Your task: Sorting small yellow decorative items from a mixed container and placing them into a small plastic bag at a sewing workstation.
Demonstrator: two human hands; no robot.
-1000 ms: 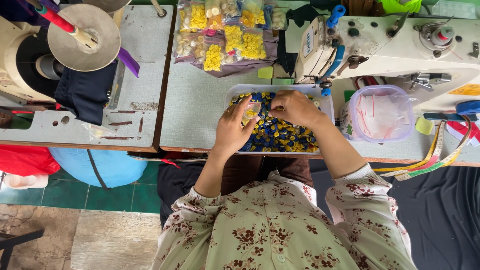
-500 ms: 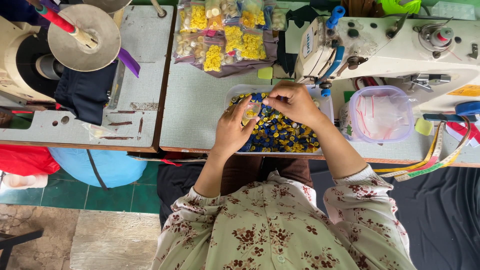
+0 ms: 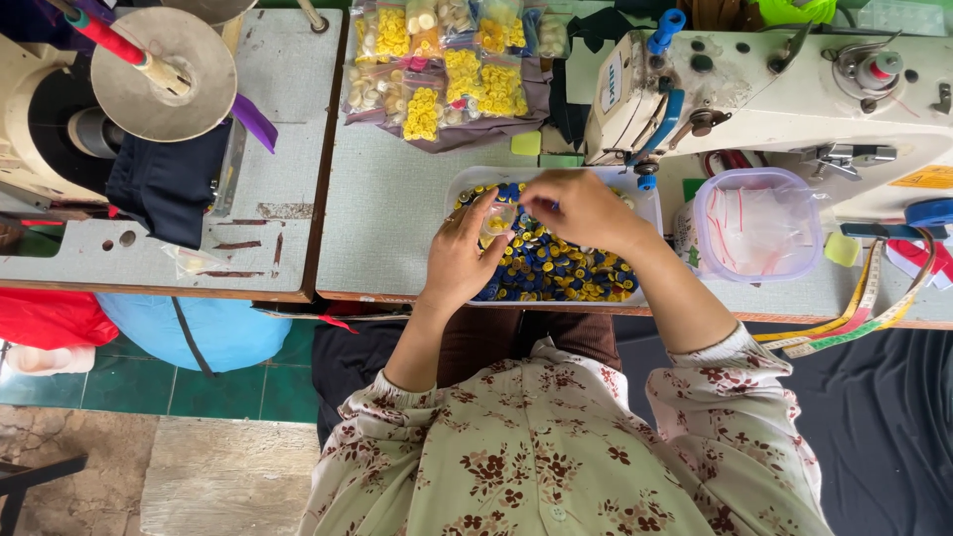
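Over tray (image 3: 650, 203) of blue and yellow buttons (image 3: 556, 268) on counter (image 3: 382, 218): left hand (image 3: 459, 260) pinching small clear bag (image 3: 498, 217) open; right hand (image 3: 581, 206) closing fingertips on something tiny at bag mouth, keeping spills above tray.

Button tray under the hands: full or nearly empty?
Fairly full. Blue and yellow buttons cover most of the white tray floor; the left hand and right hand hide the rest.

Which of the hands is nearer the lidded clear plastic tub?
Right. The right hand is over the button tray, beside the tub; the left hand is farther off at the tray's opposite end.
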